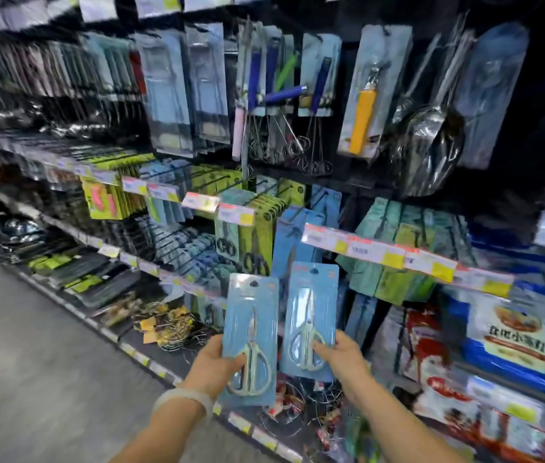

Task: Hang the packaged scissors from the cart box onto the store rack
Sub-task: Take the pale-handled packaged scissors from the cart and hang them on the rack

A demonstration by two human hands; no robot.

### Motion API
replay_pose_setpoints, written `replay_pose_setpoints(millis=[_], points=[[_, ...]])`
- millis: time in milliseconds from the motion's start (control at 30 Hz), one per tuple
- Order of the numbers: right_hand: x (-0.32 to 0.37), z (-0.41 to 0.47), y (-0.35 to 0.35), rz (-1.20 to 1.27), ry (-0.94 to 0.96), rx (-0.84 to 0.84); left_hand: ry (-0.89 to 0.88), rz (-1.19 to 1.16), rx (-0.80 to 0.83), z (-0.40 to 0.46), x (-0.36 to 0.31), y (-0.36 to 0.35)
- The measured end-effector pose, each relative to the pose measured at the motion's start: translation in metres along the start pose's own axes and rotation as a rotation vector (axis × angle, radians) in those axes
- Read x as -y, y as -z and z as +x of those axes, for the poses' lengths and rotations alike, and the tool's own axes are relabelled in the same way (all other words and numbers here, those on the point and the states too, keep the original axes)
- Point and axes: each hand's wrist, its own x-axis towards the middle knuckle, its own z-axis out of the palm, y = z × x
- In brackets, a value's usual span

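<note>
Setting: store aisle with a grey floor [30, 345] running off to the left and a tall store rack [348, 192] filling the rest of the view; much of it is showing blurred.
Upper rack: packaged kitchen tools are hanging in rows, among them blue-handled whisks [317, 91], a yellow-handled tool [363, 118] on a pale card, and steel ladles [431, 142] in clear wrap.
Middle rack: green and blue carded packs [257, 228] are hanging on pegs behind a strip of price labels [381, 252] in white, pink and yellow.
Lower right: food bags [511, 339] in blue and red are sitting on the shelves.
Left hand: the left hand [214, 365] is gripping the lower end of one scissors pack [251, 335], thumb lying across the front near the handles, fingers behind the card; a pale bracelet [184, 401] is sitting on the wrist.
Right hand: the right hand [341, 357] is gripping the bottom right of a second scissors pack [309, 315], thumb pressing on the front by the handles.
Scissors packs: both light blue cards are standing upright, side by side and slightly apart, with hang holes at the top, held in front of the middle rack just below the blue carded packs; neither is hanging on a peg.
Bottom shelf: wire items [170, 325] with yellow tags are lying along the shelf edge at left of the hands.
</note>
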Motion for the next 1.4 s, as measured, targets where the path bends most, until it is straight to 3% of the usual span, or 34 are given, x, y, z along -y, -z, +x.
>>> replay_pose_setpoints(millis=[433, 600, 1033, 1200, 1300, 1400], points=[[0.037, 0.062, 0.021, -0.044, 0.058, -0.155, 0.016, 0.156, 0.247, 0.097, -0.038, -0.025], [0.032, 0.08, 0.011, 0.031, -0.001, -0.204, -0.004, 0.271, 0.313, 0.129, -0.044, -0.018], [0.044, 0.148, 0.013, 0.07, -0.214, -0.359, 0.059, 0.284, 0.497, 0.171, -0.043, -0.014], [0.033, 0.136, 0.017, -0.313, -0.44, -0.471, 0.096, 0.25, 0.536, 0.18, -0.038, -0.021], [0.023, 0.12, 0.019, -0.227, -0.383, -0.416, 0.084, 0.247, 0.563, 0.182, -0.042, -0.032], [0.04, 0.096, 0.007, 0.021, -0.279, -0.194, 0.065, 0.253, 0.599, 0.182, -0.046, -0.046]])
